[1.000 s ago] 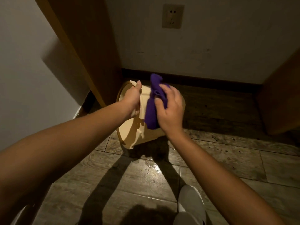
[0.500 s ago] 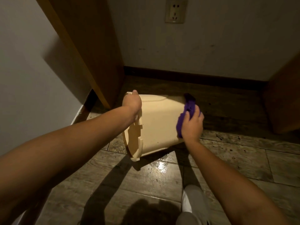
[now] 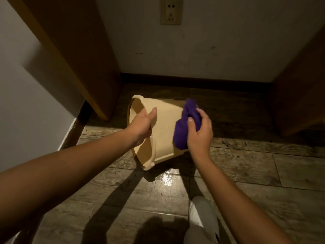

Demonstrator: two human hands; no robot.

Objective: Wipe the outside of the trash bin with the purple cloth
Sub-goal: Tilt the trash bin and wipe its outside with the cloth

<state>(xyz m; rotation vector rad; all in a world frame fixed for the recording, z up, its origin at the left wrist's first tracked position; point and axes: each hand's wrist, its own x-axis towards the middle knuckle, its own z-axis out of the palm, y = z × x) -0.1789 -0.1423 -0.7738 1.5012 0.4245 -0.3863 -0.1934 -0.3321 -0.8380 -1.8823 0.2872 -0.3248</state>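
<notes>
So the cream trash bin [image 3: 163, 131] is tipped on its side, pretty much dead centre of the view, open mouth facing 9 o'clock and its base pointing off toward 3 o'clock. Its lower rim sits close over the wood-look floor [image 3: 246, 166]; can't tell if it's actually touching.

The left hand [image 3: 142, 126] comes in from 8 o'clock and grabs the bin's rim: thumb lies flat on the outside wall, the other fingers curl over the lip into the inside, so they're mostly hidden. Looks like a firm clamp on that edge.

The right hand [image 3: 199, 132] comes in from 5 o'clock and has the purple cloth [image 3: 186, 125] bunched up in it. Thumb is on the near side, the remaining fingers wrap over the far side, closed snug around the wad. The cloth is pressed against the bin's outer wall near the base end, at about 3 o'clock on the bin, with a twisted bit poking up past the fingertips and a fat lump hanging below the thumb.

Other stuff: a shiny wet patch [image 3: 166, 178] on the floor just below the bin at 6 o'clock, a white shoe [image 3: 202, 215] at the bottom of the view, a wooden panel [image 3: 73, 50] at 10 o'clock, and a wall outlet [image 3: 171, 11] up at 12 o'clock.
</notes>
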